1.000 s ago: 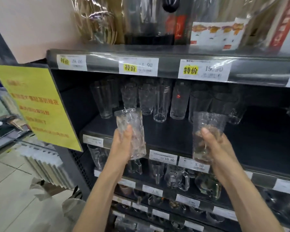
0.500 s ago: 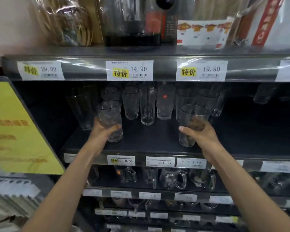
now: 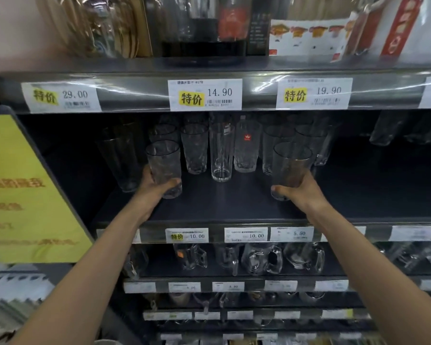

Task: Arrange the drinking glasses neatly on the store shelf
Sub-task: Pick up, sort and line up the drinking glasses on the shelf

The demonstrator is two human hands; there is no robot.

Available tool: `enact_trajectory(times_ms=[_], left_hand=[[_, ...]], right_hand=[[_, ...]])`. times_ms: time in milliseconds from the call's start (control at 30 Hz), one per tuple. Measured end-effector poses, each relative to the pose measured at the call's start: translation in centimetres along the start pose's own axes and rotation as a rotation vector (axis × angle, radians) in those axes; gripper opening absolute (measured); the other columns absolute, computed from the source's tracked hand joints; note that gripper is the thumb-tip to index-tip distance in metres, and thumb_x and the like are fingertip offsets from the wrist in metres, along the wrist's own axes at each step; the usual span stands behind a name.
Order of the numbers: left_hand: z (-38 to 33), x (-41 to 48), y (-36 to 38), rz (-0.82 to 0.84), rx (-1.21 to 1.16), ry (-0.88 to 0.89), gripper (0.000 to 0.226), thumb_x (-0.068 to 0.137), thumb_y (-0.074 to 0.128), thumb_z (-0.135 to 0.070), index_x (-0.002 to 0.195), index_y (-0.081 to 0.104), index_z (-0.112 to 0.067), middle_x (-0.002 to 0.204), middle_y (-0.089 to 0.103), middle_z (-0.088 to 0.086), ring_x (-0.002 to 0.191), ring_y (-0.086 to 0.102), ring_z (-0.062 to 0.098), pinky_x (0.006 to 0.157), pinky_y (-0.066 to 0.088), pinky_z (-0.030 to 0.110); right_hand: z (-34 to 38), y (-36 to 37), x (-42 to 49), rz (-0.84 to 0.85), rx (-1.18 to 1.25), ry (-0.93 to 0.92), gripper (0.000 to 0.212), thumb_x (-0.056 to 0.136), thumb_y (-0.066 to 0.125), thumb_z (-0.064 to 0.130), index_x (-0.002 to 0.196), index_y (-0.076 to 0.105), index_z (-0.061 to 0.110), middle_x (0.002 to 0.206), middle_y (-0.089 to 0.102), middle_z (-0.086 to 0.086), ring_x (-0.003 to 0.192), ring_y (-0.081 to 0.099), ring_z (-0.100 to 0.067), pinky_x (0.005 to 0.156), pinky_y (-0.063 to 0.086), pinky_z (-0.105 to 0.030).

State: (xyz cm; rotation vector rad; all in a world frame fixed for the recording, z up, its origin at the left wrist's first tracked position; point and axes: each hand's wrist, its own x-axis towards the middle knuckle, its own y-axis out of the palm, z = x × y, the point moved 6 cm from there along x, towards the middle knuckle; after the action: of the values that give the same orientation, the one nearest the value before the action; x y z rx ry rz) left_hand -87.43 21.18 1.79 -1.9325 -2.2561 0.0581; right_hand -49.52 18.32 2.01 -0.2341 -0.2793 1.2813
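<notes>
Clear glass stands all along this dark shelf (image 3: 222,205). The left hand (image 3: 152,191) is wrapped around the lower part of a patterned tumbler (image 3: 163,163), thumb across its front. The right hand (image 3: 302,191) curls the same way round the bottom of a smoother, wider tumbler (image 3: 291,163). Both tumblers are upright, mouths up, over the front half of the shelf board; I cannot tell whether their bases touch it.

Between the two hands and farther back is a row of other glasses. A patterned glass (image 3: 194,148) is just beyond the left hand's tumbler, then comes a tall narrow glass (image 3: 220,155), then a glass with a small red crown mark (image 3: 247,148). More plain glasses (image 3: 309,135) crowd close behind the right hand's tumbler.

Above the hands, a price tag (image 3: 205,94) on the upper shelf edge reads 14.90. Below the wrists, handled glass mugs (image 3: 261,257) sit on the next shelf down. Outside the left forearm hangs a yellow sign (image 3: 23,185), its writing blurred.
</notes>
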Motion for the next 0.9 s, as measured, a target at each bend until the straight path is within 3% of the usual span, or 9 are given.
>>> enact_trajectory(times_ms=[67,133,267,467,567,900], left_hand=[[-0.2,-0.1,0.2,-0.019,0.026,0.011,0.038,0.086,0.074,-0.007,0.109,0.049,-0.023,0.101,0.062,-0.009,0.088,0.062,-0.003,0.076,0.048,0.015],[0.2,0.3,-0.1,-0.065,0.036,0.006,0.041,0.086,0.076,-0.011,0.109,0.043,-0.018,0.099,0.06,-0.009,0.087,0.061,-0.002,0.071,0.046,0.012],[0.4,0.1,-1.1,-0.149,0.044,-0.013,0.06,0.079,0.083,-0.024,0.119,0.038,-0.018,0.115,0.061,0.0,0.106,0.06,0.014,0.091,0.046,0.025],[-0.6,-0.9,-0.7,-0.181,0.044,0.053,0.056,0.084,0.078,-0.017,0.128,0.044,-0.008,0.113,0.057,-0.002,0.106,0.057,0.012,0.087,0.041,0.023],[-1.1,-1.4,-0.5,-0.193,0.049,0.064,0.055,0.088,0.074,-0.018,0.133,0.046,-0.008,0.114,0.054,-0.004,0.106,0.052,0.01,0.088,0.039,0.022],[-0.6,-1.4,-0.9,-0.234,0.022,0.008,0.054,0.085,0.078,-0.023,0.122,0.041,-0.009,0.112,0.054,0.0,0.103,0.054,0.013,0.086,0.04,0.024]], right_hand=[[-0.2,-0.1,0.2,-0.025,-0.031,0.016,0.075,0.068,0.089,0.024,0.127,0.043,0.016,0.107,0.065,0.006,0.102,0.064,-0.014,0.091,0.049,-0.031],[-0.4,-0.1,0.4,-0.057,-0.028,0.023,0.082,0.063,0.092,0.028,0.124,0.04,0.018,0.112,0.065,0.002,0.105,0.064,-0.017,0.097,0.05,-0.034],[0.3,-0.2,-0.4,-0.096,-0.034,0.012,0.08,0.069,0.09,0.024,0.132,0.041,0.017,0.115,0.061,0.003,0.103,0.06,-0.015,0.088,0.043,-0.027],[1.1,-0.5,-1.2,-0.169,-0.163,-0.056,0.066,0.073,0.088,0.027,0.128,0.054,0.013,0.122,0.067,-0.004,0.11,0.063,-0.023,0.09,0.044,-0.026],[1.4,-0.6,-1.6,-0.2,-0.197,-0.067,0.067,0.076,0.086,0.025,0.132,0.051,0.009,0.126,0.065,-0.01,0.116,0.061,-0.027,0.089,0.042,-0.024],[0.4,-0.7,-1.7,-0.245,-0.159,-0.015,0.063,0.076,0.086,0.026,0.125,0.049,0.01,0.119,0.068,-0.008,0.111,0.064,-0.025,0.101,0.049,-0.036]])
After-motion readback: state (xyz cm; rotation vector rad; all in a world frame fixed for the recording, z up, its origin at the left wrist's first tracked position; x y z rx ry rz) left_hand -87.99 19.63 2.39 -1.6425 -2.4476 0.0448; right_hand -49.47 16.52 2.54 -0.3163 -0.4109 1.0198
